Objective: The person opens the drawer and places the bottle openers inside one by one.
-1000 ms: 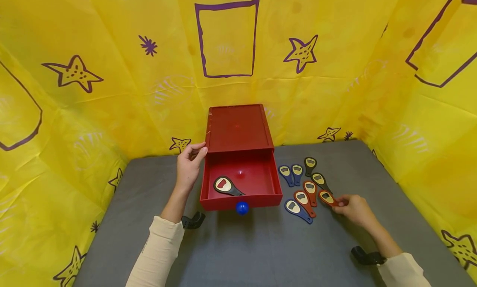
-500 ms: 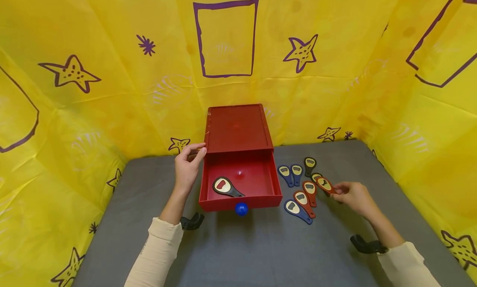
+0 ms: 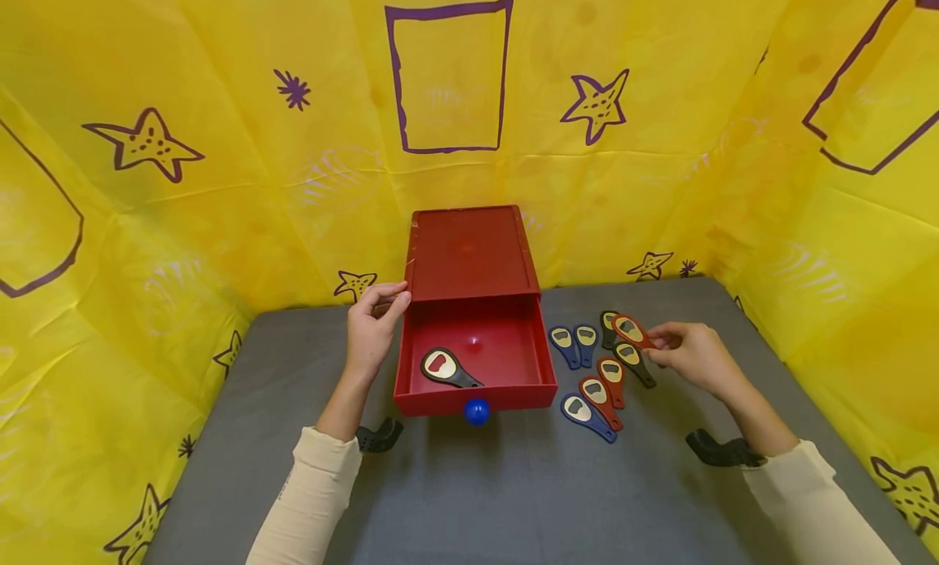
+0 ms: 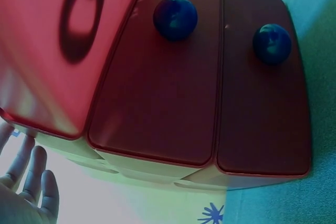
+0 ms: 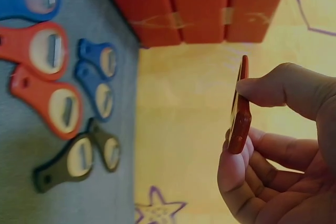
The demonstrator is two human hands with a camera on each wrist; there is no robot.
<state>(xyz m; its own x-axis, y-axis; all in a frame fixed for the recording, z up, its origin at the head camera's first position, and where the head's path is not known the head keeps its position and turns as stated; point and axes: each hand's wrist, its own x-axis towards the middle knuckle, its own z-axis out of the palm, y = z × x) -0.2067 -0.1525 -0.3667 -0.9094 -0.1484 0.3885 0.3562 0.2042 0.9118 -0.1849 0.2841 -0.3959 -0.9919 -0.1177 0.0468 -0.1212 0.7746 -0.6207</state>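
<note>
My right hand (image 3: 693, 355) pinches a red bottle opener (image 3: 629, 330) by its handle, above the black openers. In the right wrist view this opener (image 5: 240, 129) is seen edge-on between thumb and fingers. On the grey table lie blue openers (image 3: 586, 346), red openers (image 3: 611, 375) and black openers (image 3: 637, 369). My left hand (image 3: 372, 328) is at the left side of a red drawer unit (image 3: 465, 251); in the left wrist view its fingers (image 4: 37, 169) are extended near the unit's wall. The top drawer (image 3: 509, 349) is pulled out, with one black opener (image 3: 460, 376) inside.
The pulled-out drawer has a blue round knob (image 3: 477, 412). Two lower drawers with blue knobs (image 4: 175, 18) are closed beneath it. A yellow patterned cloth (image 3: 455, 84) walls in the back and sides of the table (image 3: 513, 492). Each wrist wears a black mount (image 3: 722, 449).
My right hand has lifted the red bottle opener and carried it toward the back of the table, past the nearer black opener. The left hand stays at the drawer unit.
</note>
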